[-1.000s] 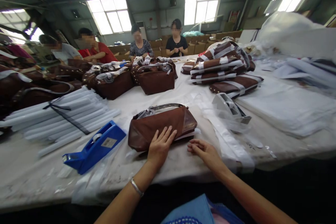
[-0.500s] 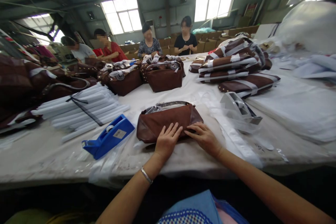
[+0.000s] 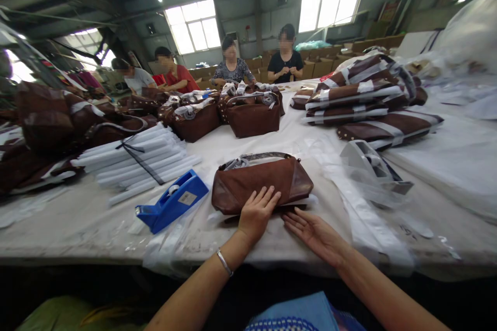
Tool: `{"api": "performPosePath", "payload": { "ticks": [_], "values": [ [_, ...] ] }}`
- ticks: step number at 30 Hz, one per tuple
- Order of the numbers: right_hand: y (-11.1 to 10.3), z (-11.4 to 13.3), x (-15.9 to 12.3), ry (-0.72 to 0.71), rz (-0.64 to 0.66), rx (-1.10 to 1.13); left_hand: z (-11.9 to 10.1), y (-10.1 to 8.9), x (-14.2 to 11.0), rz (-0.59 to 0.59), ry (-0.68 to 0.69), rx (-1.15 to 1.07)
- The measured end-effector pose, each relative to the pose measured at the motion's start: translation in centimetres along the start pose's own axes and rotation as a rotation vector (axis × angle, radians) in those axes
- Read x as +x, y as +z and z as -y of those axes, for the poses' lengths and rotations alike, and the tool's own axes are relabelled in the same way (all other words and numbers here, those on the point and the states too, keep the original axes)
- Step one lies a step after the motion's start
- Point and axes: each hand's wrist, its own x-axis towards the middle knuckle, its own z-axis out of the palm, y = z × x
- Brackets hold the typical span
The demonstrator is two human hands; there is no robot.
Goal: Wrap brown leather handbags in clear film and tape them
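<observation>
A brown handbag (image 3: 267,178) lies on the white-covered table in front of me, its handle along the far side and white wrapping showing under its near right edge. My left hand (image 3: 258,212) rests flat on the bag's near face, fingers stretched out. Just in front of the bag's lower edge, my right hand (image 3: 314,232) is turned partly palm up, fingers extended, with nothing in it. A blue tape dispenser (image 3: 174,200) stands to the left of the bag. On the right sits a grey tape dispenser (image 3: 363,160), partly under clear plastic.
A tied bundle of white rolls (image 3: 135,158) lies behind the blue dispenser. Brown bags (image 3: 254,116) stand farther back, and wrapped flat bags (image 3: 357,95) are stacked at the right. Several people are across the table, one in a black shirt (image 3: 285,64). White sheets (image 3: 458,165) lie far right.
My right hand has come off the bag's face, moved down to its near edge and turned palm up. My left hand stays on the bag. The whole view has shifted slightly.
</observation>
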Motion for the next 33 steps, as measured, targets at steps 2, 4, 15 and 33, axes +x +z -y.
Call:
{"api": "performPosePath", "payload": {
  "ticks": [2, 4, 15, 33],
  "values": [
    [0.8, 0.0, 0.4, 0.006, -0.009, 0.005, 0.0, 0.0, 0.1, -0.006, -0.006, -0.012],
    [1.4, -0.1, 0.6, 0.002, -0.017, 0.016, 0.0, 0.0, 0.2, -0.012, -0.005, -0.018],
    [2.5, -1.5, -1.1, -0.114, 0.062, -0.018, -0.3, -1.8, -1.0, -0.069, 0.048, -0.023],
    [1.5, -2.2, -0.2, -0.207, -0.072, -0.005, -3.2, -3.2, -0.2, 0.014, 0.011, 0.127]
  ]
}}
